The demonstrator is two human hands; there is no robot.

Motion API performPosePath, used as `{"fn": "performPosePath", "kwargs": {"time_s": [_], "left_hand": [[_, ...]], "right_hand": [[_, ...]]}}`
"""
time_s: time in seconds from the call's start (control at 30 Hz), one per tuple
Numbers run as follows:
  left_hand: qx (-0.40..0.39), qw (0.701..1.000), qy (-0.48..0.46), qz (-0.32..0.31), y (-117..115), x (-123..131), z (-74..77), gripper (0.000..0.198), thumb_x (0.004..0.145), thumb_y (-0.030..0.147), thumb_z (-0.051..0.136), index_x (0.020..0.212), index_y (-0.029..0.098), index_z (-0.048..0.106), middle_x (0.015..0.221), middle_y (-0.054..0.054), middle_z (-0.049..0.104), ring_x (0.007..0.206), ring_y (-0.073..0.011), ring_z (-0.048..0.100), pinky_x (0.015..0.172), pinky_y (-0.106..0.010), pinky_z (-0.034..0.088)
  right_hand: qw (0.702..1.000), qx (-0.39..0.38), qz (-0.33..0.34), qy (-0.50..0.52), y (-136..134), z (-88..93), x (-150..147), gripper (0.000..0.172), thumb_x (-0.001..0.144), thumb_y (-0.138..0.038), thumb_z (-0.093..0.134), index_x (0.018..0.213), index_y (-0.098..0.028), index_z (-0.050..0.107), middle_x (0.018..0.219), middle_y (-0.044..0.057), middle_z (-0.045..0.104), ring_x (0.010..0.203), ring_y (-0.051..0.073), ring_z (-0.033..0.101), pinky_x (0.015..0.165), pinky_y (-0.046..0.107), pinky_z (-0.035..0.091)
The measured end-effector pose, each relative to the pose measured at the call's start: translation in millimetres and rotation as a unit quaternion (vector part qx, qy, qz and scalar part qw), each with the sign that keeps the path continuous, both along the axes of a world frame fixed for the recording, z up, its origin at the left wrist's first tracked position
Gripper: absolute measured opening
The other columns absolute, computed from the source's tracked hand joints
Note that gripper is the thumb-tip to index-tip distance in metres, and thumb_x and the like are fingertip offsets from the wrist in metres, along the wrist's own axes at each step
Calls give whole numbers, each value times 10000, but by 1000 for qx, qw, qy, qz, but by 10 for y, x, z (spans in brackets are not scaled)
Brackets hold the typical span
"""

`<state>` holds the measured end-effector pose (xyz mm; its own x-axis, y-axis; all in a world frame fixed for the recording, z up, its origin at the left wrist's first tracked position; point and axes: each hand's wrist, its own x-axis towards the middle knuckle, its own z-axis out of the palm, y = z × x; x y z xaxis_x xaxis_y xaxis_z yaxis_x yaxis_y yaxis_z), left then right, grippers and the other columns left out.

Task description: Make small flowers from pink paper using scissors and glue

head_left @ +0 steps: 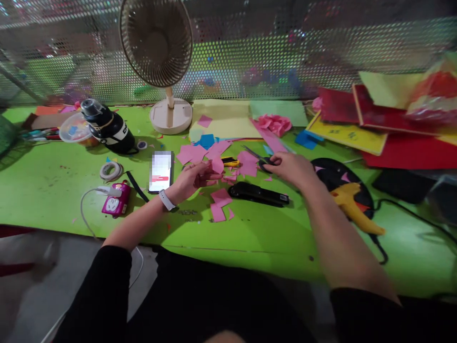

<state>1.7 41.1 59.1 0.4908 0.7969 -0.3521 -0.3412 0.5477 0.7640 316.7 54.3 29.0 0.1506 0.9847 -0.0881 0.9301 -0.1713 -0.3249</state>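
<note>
My left hand, with a watch on its wrist, is closed on a small rounded piece of pink paper at its fingertips. My right hand grips the dark handles of a pair of scissors, whose blades point up and left, apart from that piece. Between and beyond the hands lie several pink paper scraps and a yellow utility knife. A black stapler lies just in front of the hands, near two pink squares.
A fan stands behind a phone on the green table. At left are a black bottle, a tape roll and a purple power adapter. A yellow glue gun with a cord lies at right, below stacked red boards.
</note>
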Motion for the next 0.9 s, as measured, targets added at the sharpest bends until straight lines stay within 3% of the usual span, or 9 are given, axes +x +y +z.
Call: {"fn": "performPosePath", "kwargs": {"time_s": [0.17,0.3,0.43,0.53,0.63,0.7,0.77,0.83,0.9], "left_hand": [[-12,1000,-4,-17,5,-6,4,189,932,231,523,958,116,670,907,-62,768,879,-130,740,788,-209,581],[38,999,-10,-36,-19,-14,9,180,895,181,579,1048,151,671,1038,-55,754,983,-139,718,868,-237,571],[94,993,48,-44,-28,-9,16,235,806,91,677,1026,171,669,1066,-28,732,1004,-154,705,894,-285,571],[128,985,107,-35,-22,-19,25,283,764,104,740,1029,175,669,986,-9,724,883,-128,711,838,-283,586],[145,977,153,-24,-23,-59,32,286,751,149,780,1012,166,664,950,-15,724,847,-122,713,800,-277,588],[162,969,184,-18,-36,-100,26,273,752,176,793,990,154,661,917,-28,727,834,-124,714,783,-278,582],[184,961,207,-7,-57,-145,-1,250,767,197,785,977,145,658,897,-43,731,812,-125,711,760,-279,576],[214,950,229,13,-76,-188,-50,217,791,207,761,969,143,655,884,-55,732,790,-124,703,727,-270,565],[249,932,264,28,-86,-224,-113,176,808,211,737,950,147,657,841,-54,727,750,-117,685,681,-253,543]], "right_hand": [[999,2,21,-50,-7,-59,31,287,758,-482,724,849,-212,690,1024,154,707,871,304,627,646,385,419],[998,45,18,-39,40,-236,159,240,731,-447,780,773,-237,672,755,65,676,644,206,559,615,374,433],[991,110,79,20,121,-357,320,321,613,-432,884,661,-222,646,500,-39,569,435,93,396,537,310,382],[973,211,84,40,38,-173,229,320,671,-445,845,615,-207,639,474,-46,547,405,78,370,519,300,356],[956,275,83,58,-258,209,-167,146,871,-344,702,858,-199,700,684,22,679,524,133,531,545,313,404],[938,266,200,96,-512,434,-525,115,938,-290,628,962,-208,705,823,45,732,632,158,618,598,327,477],[914,242,323,49,-730,542,-856,135,956,-217,580,984,-206,711,922,55,757,793,197,672,715,372,513],[886,195,421,-21,-866,524,-1100,172,917,-165,604,1043,-177,720,1027,84,764,955,249,670,862,444,502],[866,150,470,-81,-924,428,-1244,245,867,-170,652,1099,-131,720,1075,119,760,1027,282,650,973,495,450]]}}
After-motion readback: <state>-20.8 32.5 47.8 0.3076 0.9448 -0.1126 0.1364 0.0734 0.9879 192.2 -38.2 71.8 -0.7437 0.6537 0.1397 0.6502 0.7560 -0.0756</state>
